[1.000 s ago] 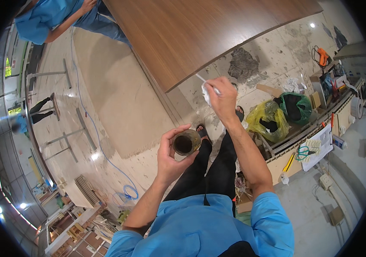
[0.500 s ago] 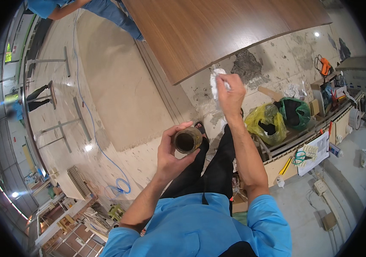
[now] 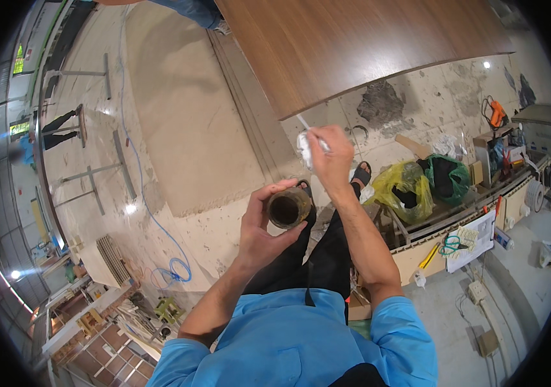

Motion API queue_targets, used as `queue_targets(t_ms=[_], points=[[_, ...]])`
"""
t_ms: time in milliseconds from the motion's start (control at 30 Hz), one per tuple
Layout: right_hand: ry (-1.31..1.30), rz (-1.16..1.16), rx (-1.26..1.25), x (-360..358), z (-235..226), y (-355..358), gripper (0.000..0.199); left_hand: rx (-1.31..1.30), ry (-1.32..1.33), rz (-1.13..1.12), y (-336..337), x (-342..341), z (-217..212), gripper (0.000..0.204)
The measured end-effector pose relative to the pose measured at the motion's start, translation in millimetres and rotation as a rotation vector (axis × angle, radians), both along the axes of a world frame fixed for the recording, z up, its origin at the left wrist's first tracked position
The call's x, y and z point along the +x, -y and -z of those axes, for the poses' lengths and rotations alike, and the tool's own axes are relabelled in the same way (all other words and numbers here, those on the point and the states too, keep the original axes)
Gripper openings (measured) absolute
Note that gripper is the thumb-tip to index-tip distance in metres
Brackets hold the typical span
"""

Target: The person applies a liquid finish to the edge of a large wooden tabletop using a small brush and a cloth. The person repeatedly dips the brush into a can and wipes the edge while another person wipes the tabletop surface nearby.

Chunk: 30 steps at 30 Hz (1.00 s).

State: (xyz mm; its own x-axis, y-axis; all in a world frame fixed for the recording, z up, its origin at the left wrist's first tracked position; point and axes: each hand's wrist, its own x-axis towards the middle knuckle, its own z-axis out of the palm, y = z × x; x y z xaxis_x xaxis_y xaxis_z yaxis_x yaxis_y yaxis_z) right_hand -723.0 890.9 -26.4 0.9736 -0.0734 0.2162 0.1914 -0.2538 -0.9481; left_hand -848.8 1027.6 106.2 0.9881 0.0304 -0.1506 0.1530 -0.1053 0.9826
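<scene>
My left hand [image 3: 259, 226] is wrapped round a small round jar [image 3: 288, 209] with a dark inside, its open mouth facing up. In front of it and to the right, my right hand [image 3: 333, 158] pinches a crumpled white cloth [image 3: 304, 149]. A thin pale stick [image 3: 302, 120] pokes out beyond the cloth toward the panel's edge; whether it is a brush I cannot tell. The brown wood-grain panel [image 3: 359, 55] lies just past my right hand, its near corner apart from my fingers.
Yellow [image 3: 404, 193] and green plastic bags [image 3: 446, 174] stand at right beside a workbench holding paper, scissors [image 3: 451, 245] and a yellow cutter [image 3: 428, 255]. An orange heat-gun-like tool [image 3: 496, 115] lies farther back. A blue hose [image 3: 140, 168] crosses the floor at left. Another person's leg shows at the top.
My right hand has drawn back from the panel's edge, toward me and slightly left, with the cloth. The pale stick now shows more. The left hand keeps the jar nearly in place.
</scene>
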Motion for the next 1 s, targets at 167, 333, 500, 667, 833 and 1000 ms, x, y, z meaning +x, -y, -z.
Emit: queue_targets(t_ms=[167, 333, 500, 667, 833, 1000], points=[[-0.005, 0.13, -0.031, 13.3, 12.9, 18.8, 0.011, 0.018, 0.013, 0.002, -6.0, -2.2, -0.4, 0.074], [0.011, 0.13, -0.034, 15.2, 13.5, 19.8, 0.012, -0.007, 0.014, -0.013, -7.3, -4.2, 1.0, 0.074], [0.037, -0.044, -0.027, 2.4, 2.6, 8.7, 0.013, -0.005, 0.015, -0.005, -7.0, -3.8, 2.5, 0.074], [0.014, 0.081, -0.025, 1.6, 0.0, 1.0, 0.013, 0.006, 0.021, -0.009, -8.3, -4.4, 2.0, 0.074], [-0.017, 0.011, -0.019, -2.4, 0.1, -7.8, 0.012, -0.013, 0.015, -0.018, -10.2, -5.2, 1.1, 0.073], [-0.007, 0.103, 0.001, -6.5, -0.4, -12.5, 0.011, -0.006, 0.005, -0.027, -12.8, -6.9, -1.4, 0.073]])
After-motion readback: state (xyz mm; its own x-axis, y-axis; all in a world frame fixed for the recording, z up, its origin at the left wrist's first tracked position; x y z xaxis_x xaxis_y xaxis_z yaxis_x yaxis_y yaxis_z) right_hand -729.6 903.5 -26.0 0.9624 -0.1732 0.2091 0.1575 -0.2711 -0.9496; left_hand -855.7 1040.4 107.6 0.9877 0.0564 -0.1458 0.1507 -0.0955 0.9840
